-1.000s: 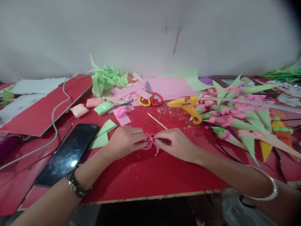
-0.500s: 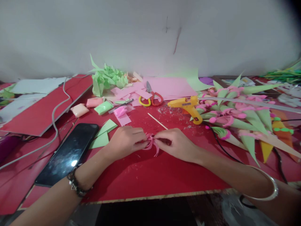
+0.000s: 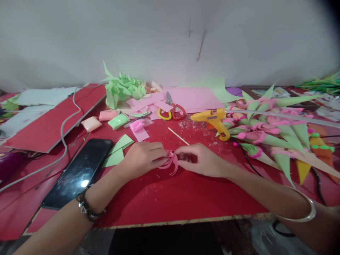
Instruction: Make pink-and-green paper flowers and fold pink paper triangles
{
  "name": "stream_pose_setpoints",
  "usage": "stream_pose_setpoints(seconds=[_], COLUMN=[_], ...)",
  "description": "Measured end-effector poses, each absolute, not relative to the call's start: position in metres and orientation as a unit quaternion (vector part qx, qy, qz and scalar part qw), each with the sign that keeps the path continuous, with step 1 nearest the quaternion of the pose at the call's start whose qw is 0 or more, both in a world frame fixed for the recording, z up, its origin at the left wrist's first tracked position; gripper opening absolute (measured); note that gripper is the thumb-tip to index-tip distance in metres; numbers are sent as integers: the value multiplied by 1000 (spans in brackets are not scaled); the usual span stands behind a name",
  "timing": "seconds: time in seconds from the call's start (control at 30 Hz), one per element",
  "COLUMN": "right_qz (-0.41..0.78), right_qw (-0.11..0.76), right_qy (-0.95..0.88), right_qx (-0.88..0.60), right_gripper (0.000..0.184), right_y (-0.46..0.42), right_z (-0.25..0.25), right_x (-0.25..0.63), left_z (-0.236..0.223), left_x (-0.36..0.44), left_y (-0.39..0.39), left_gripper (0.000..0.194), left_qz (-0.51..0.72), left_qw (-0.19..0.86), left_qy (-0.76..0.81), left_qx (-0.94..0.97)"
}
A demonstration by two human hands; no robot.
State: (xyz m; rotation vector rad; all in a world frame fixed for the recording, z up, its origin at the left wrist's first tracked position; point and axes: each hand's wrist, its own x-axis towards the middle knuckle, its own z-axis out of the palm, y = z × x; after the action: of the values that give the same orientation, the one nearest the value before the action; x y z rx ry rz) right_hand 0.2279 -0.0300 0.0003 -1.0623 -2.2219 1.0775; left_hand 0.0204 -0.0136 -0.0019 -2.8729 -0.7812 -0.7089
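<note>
A small bundle of curled pink paper strips [image 3: 172,163] lies between my two hands, low over the red tabletop. My left hand [image 3: 145,156] pinches its left side between thumb and fingers. My right hand [image 3: 203,159] is at the bundle's right edge, thumb and forefinger a little apart, their tips at or just touching the strips. A thin wooden stick [image 3: 178,136] rests on the table just beyond the bundle. Farther back lie scissors [image 3: 172,111] with one yellow and one red handle loop. The fingertips of my left hand are partly hidden by the paper.
A yellow glue gun [image 3: 212,120] lies at right, beside a pile of pink and green paper cones [image 3: 276,131]. A black phone [image 3: 78,173] and green paper pieces [image 3: 117,154] are at left. Clay packets [image 3: 118,121], pink sheets [image 3: 190,97] and crumpled green paper [image 3: 123,88] sit behind.
My right thumb and forefinger have parted and drawn slightly right from the strips. The strips' loose ends have shifted a little left. My left hand keeps its pinch.
</note>
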Motion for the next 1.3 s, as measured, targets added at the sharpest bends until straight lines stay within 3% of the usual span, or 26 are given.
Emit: stream_pose_setpoints(seconds=[0.47,0.67,0.97,1.3], right_qz=[400,334,227,215], right_qw=[223,262,261,230], right_qy=[-803,-814,-862,-879], right_qx=[-381,-396,-372,-359], right_gripper=[24,11,8,10], right_y=[-27,-29,-30,-30], right_z=[-4,-6,-8,-7], right_x=[231,228,228,228], left_z=[-1,-2,-3,-4], left_x=[20,21,20,20], left_y=[-14,-15,-15,-14], left_gripper=[25,23,24,21], left_qz=[-211,-216,-207,-217], left_qw=[19,8,5,-2], left_qy=[-265,-254,-239,-231], left_qx=[-940,-943,-949,-948])
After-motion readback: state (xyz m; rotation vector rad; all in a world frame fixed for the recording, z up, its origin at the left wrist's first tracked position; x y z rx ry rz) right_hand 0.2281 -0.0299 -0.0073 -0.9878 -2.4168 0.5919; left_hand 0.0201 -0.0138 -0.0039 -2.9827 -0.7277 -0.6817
